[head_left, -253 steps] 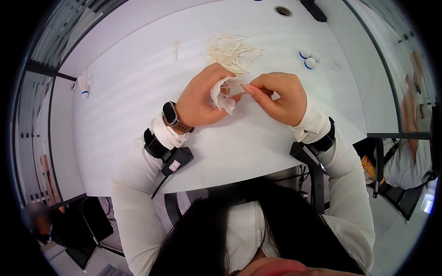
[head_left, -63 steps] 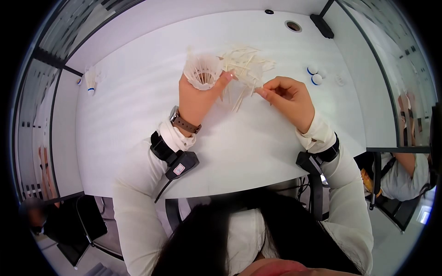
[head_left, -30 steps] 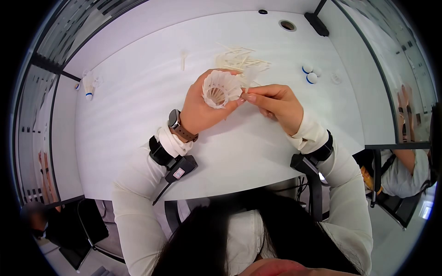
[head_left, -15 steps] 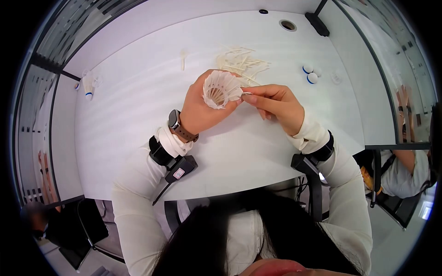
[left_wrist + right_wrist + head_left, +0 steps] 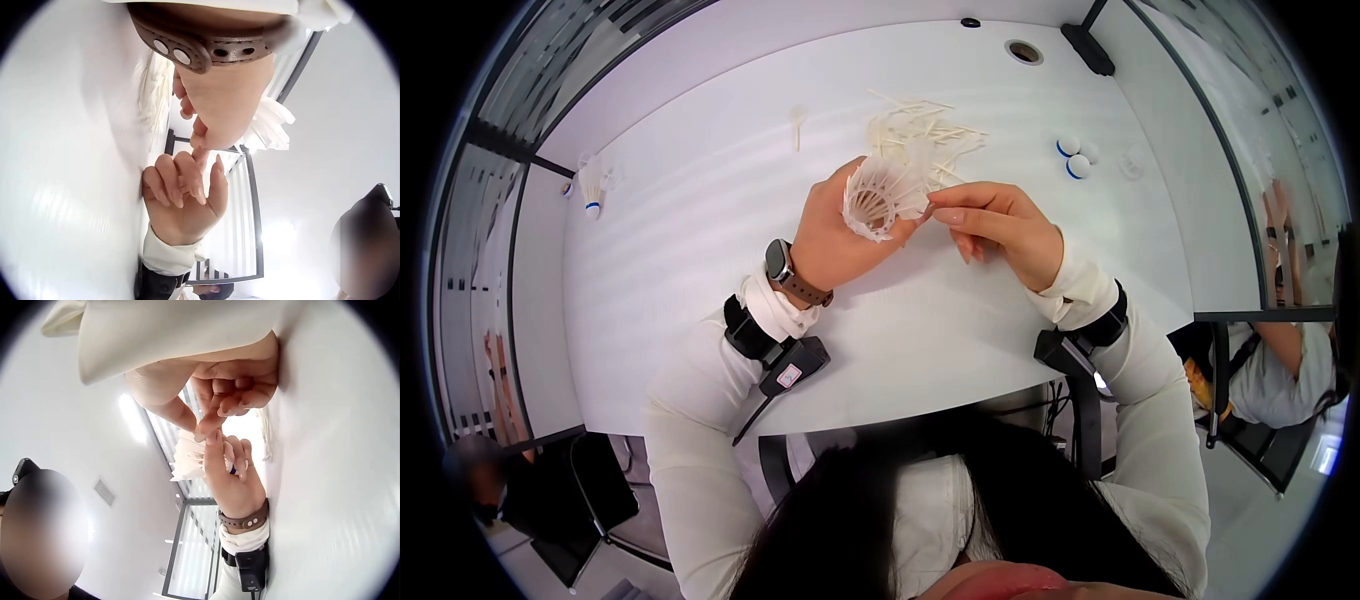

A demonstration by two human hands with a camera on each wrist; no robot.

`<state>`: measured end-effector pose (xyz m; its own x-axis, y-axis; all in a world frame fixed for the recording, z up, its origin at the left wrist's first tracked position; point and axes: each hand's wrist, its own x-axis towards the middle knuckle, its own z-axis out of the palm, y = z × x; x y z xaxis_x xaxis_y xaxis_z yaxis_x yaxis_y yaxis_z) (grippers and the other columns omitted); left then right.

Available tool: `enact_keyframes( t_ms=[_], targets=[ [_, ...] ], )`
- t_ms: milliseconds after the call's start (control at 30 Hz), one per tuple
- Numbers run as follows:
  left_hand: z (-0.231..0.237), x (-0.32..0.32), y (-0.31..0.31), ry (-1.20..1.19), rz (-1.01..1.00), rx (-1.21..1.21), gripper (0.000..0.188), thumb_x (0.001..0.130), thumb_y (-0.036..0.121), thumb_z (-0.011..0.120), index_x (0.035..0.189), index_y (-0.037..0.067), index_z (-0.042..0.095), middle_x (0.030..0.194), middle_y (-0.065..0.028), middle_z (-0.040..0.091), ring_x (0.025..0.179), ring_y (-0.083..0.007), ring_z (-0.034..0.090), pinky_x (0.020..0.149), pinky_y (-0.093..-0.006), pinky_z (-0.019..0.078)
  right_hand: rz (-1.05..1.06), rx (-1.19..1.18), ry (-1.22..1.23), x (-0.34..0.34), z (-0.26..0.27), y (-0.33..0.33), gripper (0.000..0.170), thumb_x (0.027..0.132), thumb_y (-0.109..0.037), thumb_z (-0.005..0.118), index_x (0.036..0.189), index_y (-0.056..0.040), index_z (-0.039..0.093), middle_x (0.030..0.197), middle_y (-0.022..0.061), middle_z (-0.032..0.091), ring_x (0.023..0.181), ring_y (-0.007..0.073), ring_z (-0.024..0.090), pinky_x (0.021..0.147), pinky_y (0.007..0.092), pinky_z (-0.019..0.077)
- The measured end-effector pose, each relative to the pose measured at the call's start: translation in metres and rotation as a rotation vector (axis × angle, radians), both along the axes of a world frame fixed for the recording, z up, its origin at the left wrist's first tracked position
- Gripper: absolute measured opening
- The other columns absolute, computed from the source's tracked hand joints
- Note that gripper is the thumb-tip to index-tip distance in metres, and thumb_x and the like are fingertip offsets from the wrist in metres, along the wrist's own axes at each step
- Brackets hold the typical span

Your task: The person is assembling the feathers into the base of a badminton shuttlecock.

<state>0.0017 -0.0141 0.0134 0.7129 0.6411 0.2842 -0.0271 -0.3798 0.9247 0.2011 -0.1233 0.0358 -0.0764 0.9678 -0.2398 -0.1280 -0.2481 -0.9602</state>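
Observation:
My left hand (image 5: 840, 225) grips a white feather shuttlecock (image 5: 885, 195), its skirt opening facing up toward the head view. In the right wrist view the shuttlecock (image 5: 189, 456) stands out beside the left thumb, with a bit of blue band between the fingers. My right hand (image 5: 1010, 230) is at the skirt's right edge, its index fingertip touching near the left thumb. From the left wrist view, the right hand (image 5: 181, 197) has its thumb apart from the index finger, the other fingers loosely bent. Nothing is visibly held in it.
Loose feathers and quills (image 5: 930, 135) lie in a pile beyond the hands, with a single feather (image 5: 796, 130) to their left. White balls with blue bands (image 5: 1078, 166) sit at right, another shuttlecock (image 5: 591, 190) at far left. A cable hole (image 5: 1024, 52) and partition walls are at the back.
The feather piece earlier pinched between the right thumb and index finger no longer shows there, and those fingers have parted slightly. The left hand keeps its grip, almost still over the last second.

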Motion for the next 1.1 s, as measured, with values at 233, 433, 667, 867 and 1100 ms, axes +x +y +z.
enact_keyframes(
  t_ms=[233,433,667,867,1100],
  targets=[
    [-0.006,0.0,0.005,-0.025,0.006,0.108,0.026,0.083,-0.001,0.076,0.103,0.001,0.059,0.092,-0.0027,0.066,0.079,-0.009,0.062,0.07,-0.0245,0.0512,0.006,-0.003,0.014,0.0,0.0,0.0,0.029,0.097,-0.027,0.064,0.116,-0.0068,0.074,0.068,-0.0045,0.057,0.062,0.0053,0.05,0.057,0.0203,0.0368],
    [-0.009,-0.001,0.008,-0.015,0.011,0.094,0.036,0.083,0.0,0.076,0.112,0.001,0.056,0.098,-0.0041,0.065,0.083,-0.0104,0.063,0.074,-0.0265,0.0536,0.042,0.002,0.019,0.001,0.001,0.001,0.028,0.098,-0.026,0.062,0.116,-0.0076,0.074,0.067,-0.0046,0.057,0.062,0.0054,0.051,0.057,0.0201,0.0381],
    [-0.01,-0.002,0.008,-0.003,0.0,0.076,0.034,0.083,0.0,0.075,0.113,0.001,0.059,0.103,-0.0055,0.068,0.092,-0.0117,0.065,0.082,-0.0285,0.0547,0.048,-0.002,-0.008,0.001,-0.003,0.001,0.031,0.098,-0.027,0.062,0.116,-0.0054,0.074,0.068,-0.0019,0.06,0.062,0.0064,0.052,0.058,0.0214,0.0407],
    [-0.012,-0.003,0.008,0.003,0.009,0.035,0.034,0.082,-0.002,0.074,0.113,0.001,0.061,0.105,-0.0067,0.07,0.093,-0.0125,0.066,0.084,-0.0293,0.0551,0.056,0.012,0.001,0.002,-0.002,0.002,0.03,0.099,-0.026,0.062,0.115,-0.0041,0.074,0.068,-0.0009,0.061,0.062,0.0072,0.053,0.058,0.022,0.0415],
    [-0.011,-0.002,0.006,0.008,-0.019,0.032,0.031,0.082,-0.004,0.072,0.112,-0.001,0.063,0.109,-0.0094,0.072,0.097,-0.0147,0.068,0.087,-0.0305,0.055,0.039,-0.019,0.031,0.003,-0.003,0.003,0.03,0.098,-0.025,0.063,0.115,-0.0025,0.073,0.068,0.0001,0.062,0.061,0.0077,0.054,0.058,0.0218,0.0412]
  ],
)
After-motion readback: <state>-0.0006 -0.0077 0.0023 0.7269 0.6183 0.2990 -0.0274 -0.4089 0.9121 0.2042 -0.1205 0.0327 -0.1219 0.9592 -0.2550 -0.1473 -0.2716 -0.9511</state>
